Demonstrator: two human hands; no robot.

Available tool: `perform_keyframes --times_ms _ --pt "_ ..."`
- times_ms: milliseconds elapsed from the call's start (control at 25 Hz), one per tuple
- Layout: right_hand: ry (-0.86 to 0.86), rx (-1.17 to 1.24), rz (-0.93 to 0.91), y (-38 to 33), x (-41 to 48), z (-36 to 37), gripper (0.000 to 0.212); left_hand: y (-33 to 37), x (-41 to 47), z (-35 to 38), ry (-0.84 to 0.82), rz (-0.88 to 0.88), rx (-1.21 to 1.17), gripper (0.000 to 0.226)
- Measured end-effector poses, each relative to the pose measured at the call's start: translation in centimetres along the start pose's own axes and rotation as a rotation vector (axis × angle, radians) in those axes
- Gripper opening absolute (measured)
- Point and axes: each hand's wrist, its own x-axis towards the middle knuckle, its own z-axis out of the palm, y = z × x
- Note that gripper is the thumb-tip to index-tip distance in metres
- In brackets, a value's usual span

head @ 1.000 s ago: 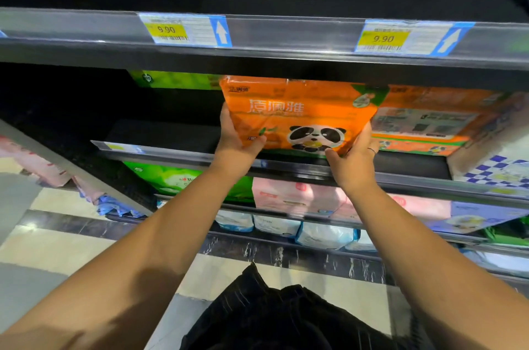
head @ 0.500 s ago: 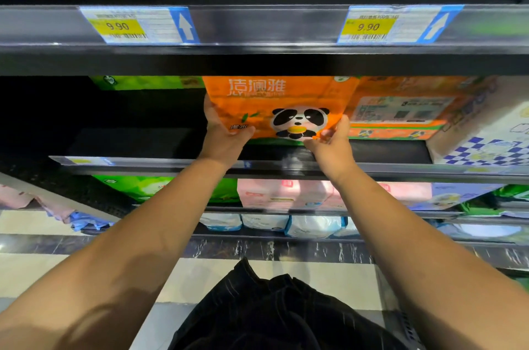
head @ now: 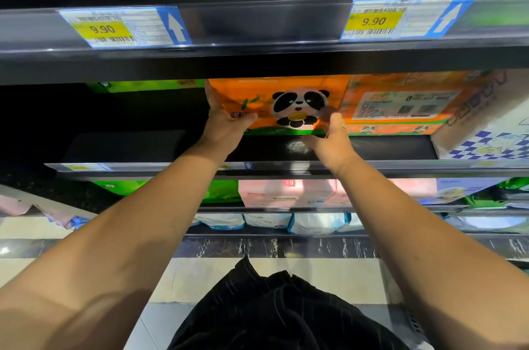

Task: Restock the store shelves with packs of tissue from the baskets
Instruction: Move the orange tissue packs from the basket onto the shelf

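An orange tissue pack with a panda (head: 286,100) stands on the dark shelf (head: 386,146), under the shelf edge above. My left hand (head: 226,123) grips its lower left corner, thumb across the front. My right hand (head: 329,138) holds its lower right corner, thumb up against the front. The pack's top is hidden behind the upper shelf rail. A second orange pack (head: 400,103) sits right beside it, back label facing out.
A green pack (head: 143,85) lies deep at the left of the same shelf, with dark free shelf space in front. A blue-checked white pack (head: 492,126) stands at the right. Price rail with 9.90 tags (head: 100,27) overhangs. Lower shelves hold pink, green and white packs.
The orange pack has gone deeper into the shelf and now sits on its surface; both hands followed it inward. The camera moved closer to the shelves.
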Motion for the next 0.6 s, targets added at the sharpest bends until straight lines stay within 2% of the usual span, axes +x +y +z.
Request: perform_keyframes --times_ms 160,240,320,400,480,600 --pt "0.001 -0.091 -0.058 0.5 0.1 0.2 0.058 -0.1 -0.4 -0.5 -0.028 0.016 -0.037 0.098" --pt "-0.004 -0.135 -0.073 0.8 -0.1 0.2 0.064 -0.1 -1.4 -0.7 -0.011 0.017 0.042 0.100" --pt "0.007 -0.216 -0.108 1.2 -0.3 0.0 0.069 0.5 -3.2 -0.6 -0.014 -0.053 0.219 0.106" --pt "-0.005 -0.312 -0.163 1.5 -0.8 -0.6 0.072 0.5 -4.9 -0.1 -0.035 -0.080 0.495 0.104" --pt "-0.039 -0.380 -0.193 1.8 -1.9 -1.6 0.075 0.5 -6.6 0.5 -0.074 -0.019 0.681 0.101" --pt "0.033 -0.697 -0.265 2.7 -4.5 -3.7 0.071 0.4 -8.8 1.5 -0.117 0.076 0.837 0.096"
